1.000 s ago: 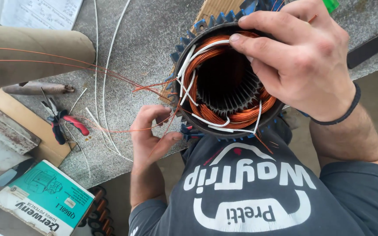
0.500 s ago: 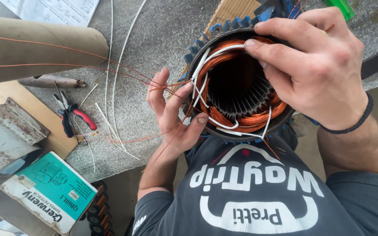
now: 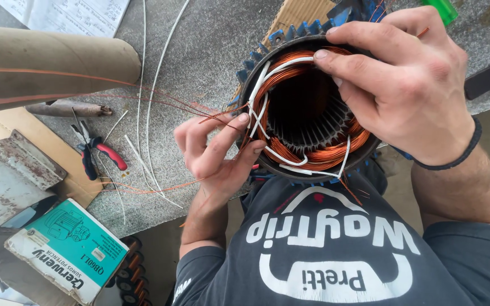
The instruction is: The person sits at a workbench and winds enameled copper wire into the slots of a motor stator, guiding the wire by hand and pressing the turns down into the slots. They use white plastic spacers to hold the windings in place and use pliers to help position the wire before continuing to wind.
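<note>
A round motor stator (image 3: 267, 161) with copper windings (image 3: 336, 154) and white sleeved leads (image 3: 267, 71) rests against my body at the edge of a grey bench (image 3: 199, 51). My right hand (image 3: 404, 79) lies over its top right rim, fingertips pressing on the winding and a white lead. My left hand (image 3: 216, 153) is at the stator's left rim, its thumb and fingers pinching thin copper wires (image 3: 216, 113) that run left across the bench.
A cardboard tube (image 3: 58, 65) lies at the upper left. Small red-handled pliers (image 3: 100, 153), loose white sleeves (image 3: 148, 85) and a metal rod (image 3: 66, 109) lie on the bench. A teal and white box (image 3: 60, 249) and a grey metal plate (image 3: 7, 181) sit lower left.
My left hand rose from below the stator to its left rim and closed its fingers on the thin copper wires. The right hand stayed on the winding.
</note>
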